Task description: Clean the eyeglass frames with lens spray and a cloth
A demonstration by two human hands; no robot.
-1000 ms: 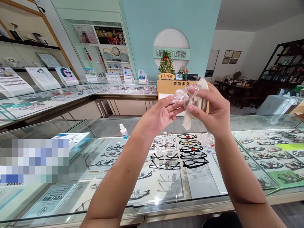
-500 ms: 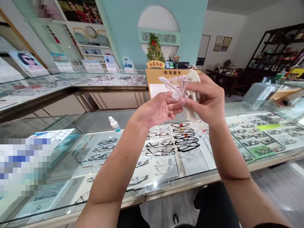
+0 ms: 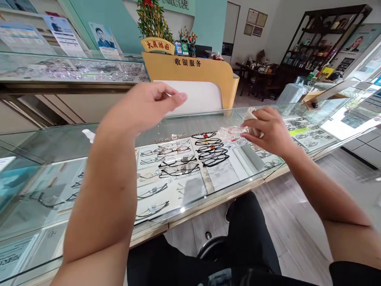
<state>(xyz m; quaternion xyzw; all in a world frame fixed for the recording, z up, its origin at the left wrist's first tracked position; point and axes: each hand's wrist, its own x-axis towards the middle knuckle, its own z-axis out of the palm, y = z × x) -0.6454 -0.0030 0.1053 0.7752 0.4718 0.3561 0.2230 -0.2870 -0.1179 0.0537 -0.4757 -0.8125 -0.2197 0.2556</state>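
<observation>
My left hand (image 3: 149,103) is raised at left of centre over the glass counter, its fingers loosely bent and nothing visible in them. My right hand (image 3: 268,129) is low over the counter at right, closed around a crumpled whitish cleaning cloth (image 3: 251,116). Just left of its fingertips lie clear, pinkish eyeglasses (image 3: 230,135) in a tangled group; whether the fingertips touch one of them I cannot tell. Beside that group, black-rimmed eyeglasses (image 3: 212,149) are lined up in a column.
The glass display counter (image 3: 220,190) runs across in front of me, with rows of eyeglasses. A white spray bottle (image 3: 88,135) is partly hidden behind my left forearm. Beyond stand a wooden cashier desk (image 3: 190,73) and a potted plant (image 3: 153,24). A stool (image 3: 212,246) is below.
The clear eyeglasses have left my left hand, which has moved left. My right hand has gone down to the counter with the cloth. The view has turned right and down.
</observation>
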